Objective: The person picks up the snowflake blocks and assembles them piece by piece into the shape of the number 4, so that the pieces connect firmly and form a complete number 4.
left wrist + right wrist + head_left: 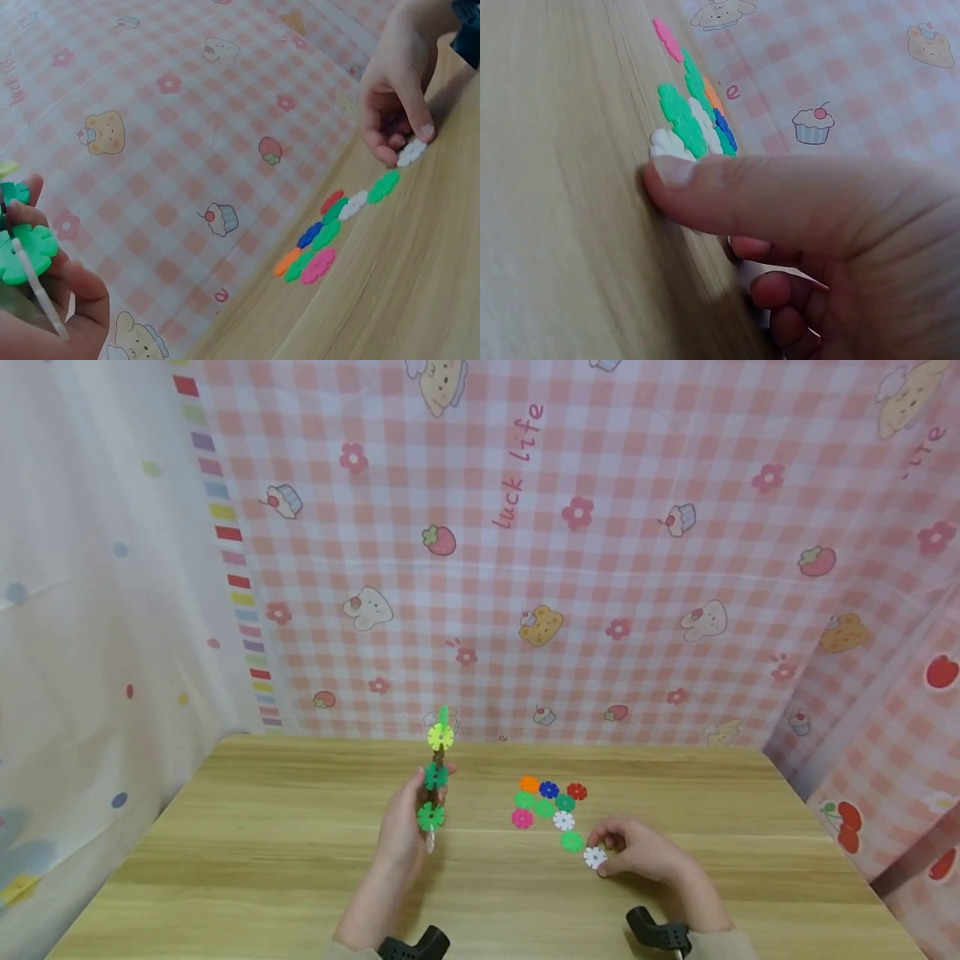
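Note:
My left hand (401,827) holds a chain of interlocking snowflake discs (431,817) upright above the table. Yellow, green and brown discs are in that chain, with a pale one edge-on at its lower end. In the left wrist view, fingers curl behind its green disc (28,253). With thumb and fingers, my right hand (648,852) pinches a white snowflake disc (595,858) at the tabletop. The thumb (727,191) covers part of that white disc (669,142) in the right wrist view. Just beyond it lies a light green disc (572,842).
Several loose discs lie flat in a cluster, among them an orange disc (528,784), a blue disc (549,790), a red disc (577,792) and a pink disc (522,818). The wooden table (262,843) ends at a pink checked cloth (480,610) behind.

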{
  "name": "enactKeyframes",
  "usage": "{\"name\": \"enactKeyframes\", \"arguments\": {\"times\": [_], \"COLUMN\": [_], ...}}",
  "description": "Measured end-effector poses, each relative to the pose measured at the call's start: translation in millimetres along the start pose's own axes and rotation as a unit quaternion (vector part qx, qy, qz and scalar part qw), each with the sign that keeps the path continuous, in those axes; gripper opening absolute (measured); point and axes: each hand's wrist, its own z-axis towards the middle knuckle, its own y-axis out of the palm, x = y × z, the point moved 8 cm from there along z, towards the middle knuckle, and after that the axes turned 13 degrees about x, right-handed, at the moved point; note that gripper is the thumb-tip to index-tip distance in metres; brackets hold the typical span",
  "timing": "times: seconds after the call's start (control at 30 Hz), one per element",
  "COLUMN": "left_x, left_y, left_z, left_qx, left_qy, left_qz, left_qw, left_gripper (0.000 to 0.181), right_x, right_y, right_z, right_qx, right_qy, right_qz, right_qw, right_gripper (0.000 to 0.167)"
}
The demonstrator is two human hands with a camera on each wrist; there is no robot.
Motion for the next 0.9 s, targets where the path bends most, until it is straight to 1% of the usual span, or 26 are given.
{"name": "enactKeyframes", "arguments": {"times": [0.17,0.27,0.37,0.47,0.57,0.77,0.9], "left_x": [-1.4,-1.6,-3.5,-6.7,-8.2,-7.1,-7.4], "left_y": [0.4,1.3,4.7,7.6,7.8,8.8,10.9], "left_z": [-1.3,-2.2,-2.3,-2.3,-2.8,-4.0,-6.2], "left_qx": [-0.005,-0.007,-0.020,-0.032,-0.033,-0.037,-0.042], "left_qy": [-0.021,-0.026,-0.035,-0.048,-0.056,-0.055,-0.052], "left_qz": [-0.035,-0.044,-0.051,-0.055,-0.055,-0.050,-0.031], "left_qw": [0.9991,0.9987,0.9979,0.9968,0.9964,0.9965,0.9973], "left_gripper": [0.049,0.049,0.049,0.050,0.051,0.052,0.054], "right_x": [-1,0,1,1,1,2,3], "right_y": [0,0,0,0,0,-1,-1], "right_z": [0.2,0.5,-0.1,-0.5,-0.2,0.9,0.3], "right_qx": [0.010,0.014,0.016,0.016,0.016,0.018,0.018], "right_qy": [-0.006,-0.004,-0.001,-0.002,-0.002,-0.003,-0.007], "right_qz": [-0.016,-0.020,-0.020,-0.022,-0.022,-0.018,-0.019], "right_qw": [0.9998,0.9997,0.9997,0.9996,0.9996,0.9997,0.9996], "right_gripper": [0.030,0.031,0.032,0.032,0.032,0.032,0.032]}}
